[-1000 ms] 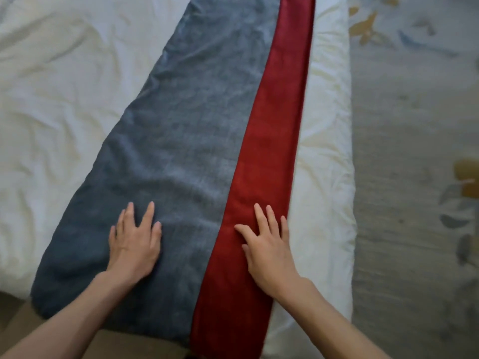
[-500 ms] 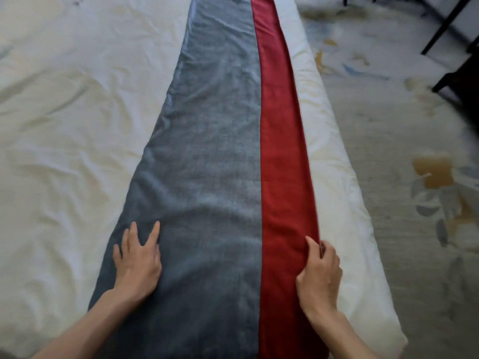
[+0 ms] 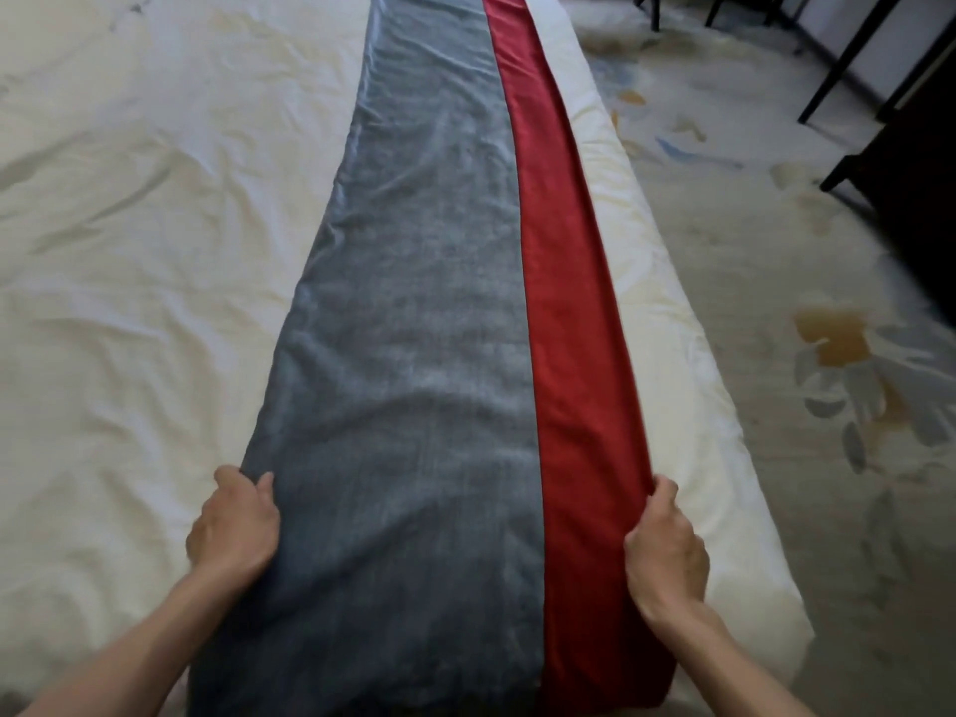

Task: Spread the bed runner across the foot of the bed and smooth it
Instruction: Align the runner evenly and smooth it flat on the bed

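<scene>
Gripping the bed runner [image 3: 414,354] by its edges: left hand [image 3: 234,525] grey side, right hand [image 3: 665,551] red

Bed runner [image 3: 414,354] is running out past the top edge, far end not showing. Its near end is dropping below the bottom edge. Left hand [image 3: 235,525] and right hand [image 3: 665,551] are gripping its side hems, fingertips curling under the cloth, out of sight. Dark furniture legs [image 3: 827,80] are being cropped top right; can't tell what piece.
</scene>
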